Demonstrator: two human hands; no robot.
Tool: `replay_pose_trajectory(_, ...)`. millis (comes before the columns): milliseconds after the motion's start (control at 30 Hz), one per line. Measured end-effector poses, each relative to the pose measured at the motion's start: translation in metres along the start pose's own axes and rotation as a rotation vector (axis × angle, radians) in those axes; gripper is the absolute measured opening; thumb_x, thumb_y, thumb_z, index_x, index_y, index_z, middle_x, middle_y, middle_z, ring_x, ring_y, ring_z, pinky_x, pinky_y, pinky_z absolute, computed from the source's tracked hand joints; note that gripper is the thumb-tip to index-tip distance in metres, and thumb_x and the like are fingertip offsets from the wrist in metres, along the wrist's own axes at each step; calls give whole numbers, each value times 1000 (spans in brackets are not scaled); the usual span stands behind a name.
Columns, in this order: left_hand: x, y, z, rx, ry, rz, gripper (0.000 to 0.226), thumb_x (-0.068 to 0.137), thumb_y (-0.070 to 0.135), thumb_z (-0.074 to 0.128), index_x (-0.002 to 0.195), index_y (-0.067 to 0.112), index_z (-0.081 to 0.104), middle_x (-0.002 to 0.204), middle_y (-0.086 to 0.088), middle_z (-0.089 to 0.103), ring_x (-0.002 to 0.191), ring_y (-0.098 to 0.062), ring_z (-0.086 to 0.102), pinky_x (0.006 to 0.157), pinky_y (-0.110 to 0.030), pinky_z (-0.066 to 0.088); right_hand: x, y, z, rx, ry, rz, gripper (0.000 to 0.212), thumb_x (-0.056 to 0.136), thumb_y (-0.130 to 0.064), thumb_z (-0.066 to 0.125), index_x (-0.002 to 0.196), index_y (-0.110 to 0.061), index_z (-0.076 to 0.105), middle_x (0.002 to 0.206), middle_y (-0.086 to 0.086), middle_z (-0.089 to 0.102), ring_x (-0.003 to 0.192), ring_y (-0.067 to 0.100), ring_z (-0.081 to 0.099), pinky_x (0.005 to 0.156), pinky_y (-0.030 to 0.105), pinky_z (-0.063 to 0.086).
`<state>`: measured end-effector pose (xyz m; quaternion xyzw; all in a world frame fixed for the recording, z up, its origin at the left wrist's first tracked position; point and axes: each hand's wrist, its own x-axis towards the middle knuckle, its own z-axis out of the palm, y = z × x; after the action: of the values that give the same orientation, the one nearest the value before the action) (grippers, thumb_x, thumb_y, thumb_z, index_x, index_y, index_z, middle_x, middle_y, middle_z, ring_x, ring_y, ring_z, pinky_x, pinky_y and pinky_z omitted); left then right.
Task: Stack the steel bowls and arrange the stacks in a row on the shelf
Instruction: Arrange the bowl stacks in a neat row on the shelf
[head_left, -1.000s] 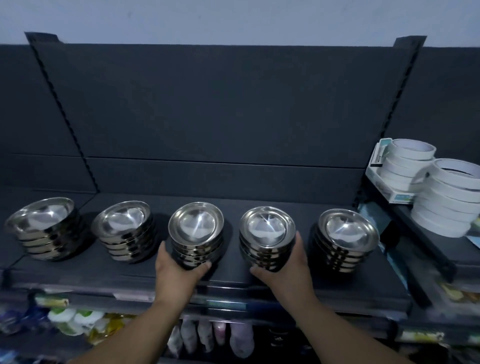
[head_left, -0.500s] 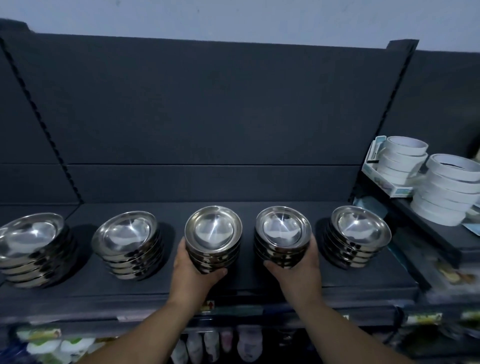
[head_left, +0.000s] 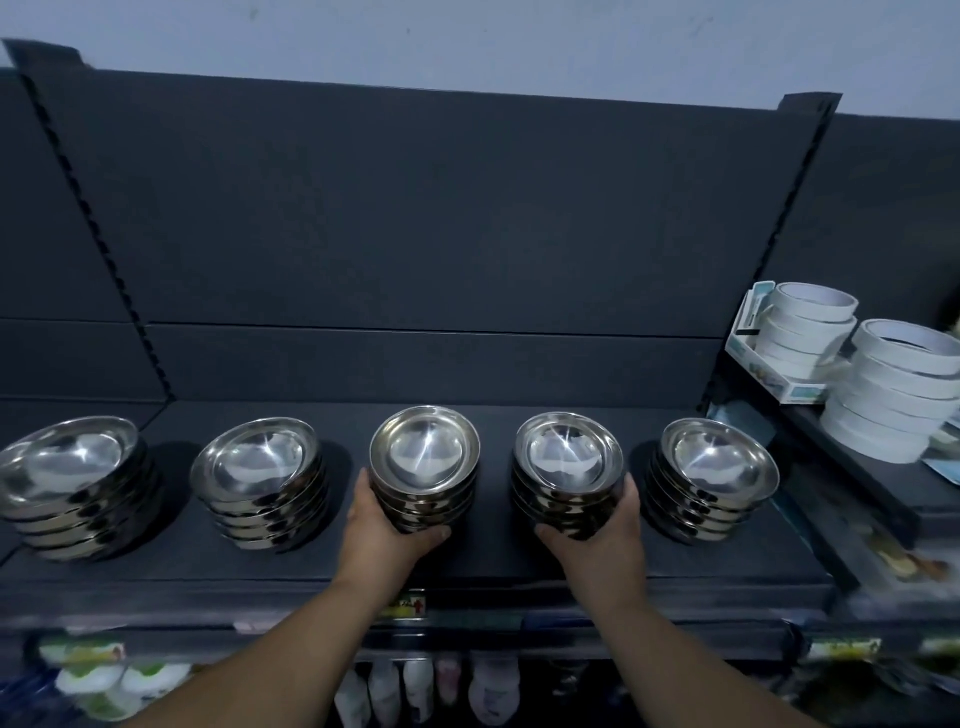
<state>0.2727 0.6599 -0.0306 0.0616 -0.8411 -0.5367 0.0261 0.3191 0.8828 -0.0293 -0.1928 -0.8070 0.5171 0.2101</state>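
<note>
Left hand (head_left: 382, 538) grips middle stack (head_left: 423, 470), right hand (head_left: 605, 540) grips its neighbour stack (head_left: 569, 475) (shelf label (head_left: 408, 607) seemingly unreadable).

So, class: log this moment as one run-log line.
left hand: grips third stack | right hand: grips fourth stack | shelf: five stacks

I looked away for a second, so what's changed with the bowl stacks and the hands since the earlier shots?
Little changed. The left hand still grips the middle stack and the right hand the fourth stack; both stacks seem nudged slightly back on the shelf. The other three stacks stayed put; nothing was released.
</note>
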Motion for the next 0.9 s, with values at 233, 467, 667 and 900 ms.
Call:
replay_pose_trajectory(233, -57, -2, -8, 75, 43, -53, 114, 64, 28, 87, 151, 9, 15, 154, -10, 25, 141, -24, 29, 113, -30, 28, -32, 3, -19, -40, -4, 12, 68, 69, -13, 85, 126, -5, 49, 120, 9, 53, 114, 27, 54, 91, 25, 38)
replay_pose_trajectory(467, -118, -19, -34, 195, 104, -71, 88, 80, 32, 75, 149, 17, 22, 153, -3, 27, 136, -21, 33, 105, -29, 35, -64, -12, -22, -120, -300, -67, 57, 75, -27, 81, 124, -14, 54, 125, 5, 56, 100, 12, 49, 86, 23, 39)
replay_pose_trajectory(667, -120, -22, -74, 216, 210, -99, 82, 81, 28, 73, 147, 14, 26, 152, -8, 29, 136, -25, 34, 107, -36, 37, -84, -33, -4, -134, -430, -67, 75, 74, -31, 82, 138, -15, 46, 137, 4, 50, 118, 19, 53, 90, 24, 42)
replay_pose_trajectory(900, -76, -36, -114, 118, 255, -114, 97, 76, 34, 78, 150, 14, 19, 154, -7, 28, 138, -26, 34, 110, -41, 37, -92, -56, 34, -92, -418, 10, 90, 74, -29, 83, 146, -11, 32, 145, 5, 45, 125, 17, 48, 99, 25, 41)
